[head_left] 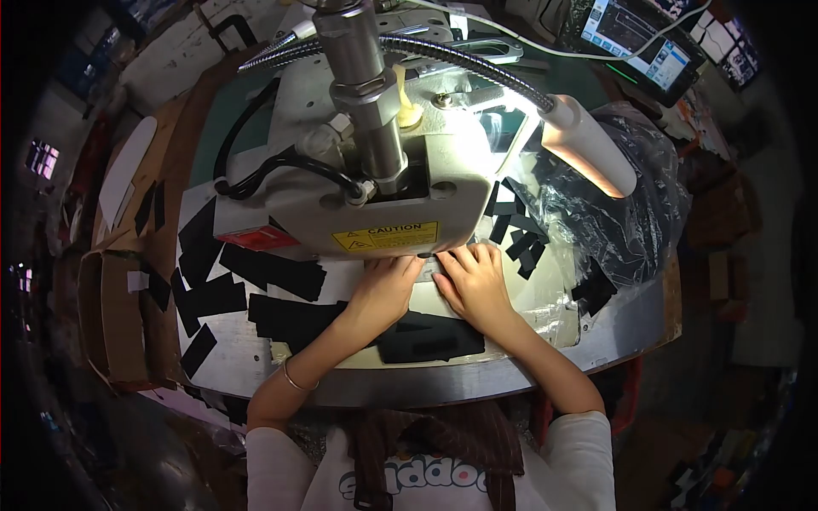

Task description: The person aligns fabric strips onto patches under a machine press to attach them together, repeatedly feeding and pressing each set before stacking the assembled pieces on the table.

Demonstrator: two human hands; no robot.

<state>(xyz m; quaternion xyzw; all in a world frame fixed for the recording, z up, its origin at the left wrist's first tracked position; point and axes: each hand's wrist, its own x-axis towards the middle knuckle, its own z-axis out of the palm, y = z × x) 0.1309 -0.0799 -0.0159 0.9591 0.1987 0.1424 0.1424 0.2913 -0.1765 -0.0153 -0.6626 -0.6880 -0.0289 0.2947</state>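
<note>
My left hand [388, 288] reaches under the front edge of a machine head [375, 213] with a yellow caution label. Its fingers are bent and pressed together; whatever they hold is hidden. Beside it, my right hand [475, 279] rests with fingers spread on the work surface, thumb apart from the index finger. A small dark bit [426, 255] shows between the fingertips of both hands; its kind is unclear. Black fabric strips [294, 319] lie below and left of my left wrist, and another black piece [430, 341] lies between my forearms.
More black strips [209, 296] are scattered left, and short black pieces [521, 234] lie right of the machine. A lit lamp [588, 157] hangs on a flexible arm. Clear plastic bag [630, 204] at right, screen [635, 43] behind it. A cardboard box [128, 315] stands left.
</note>
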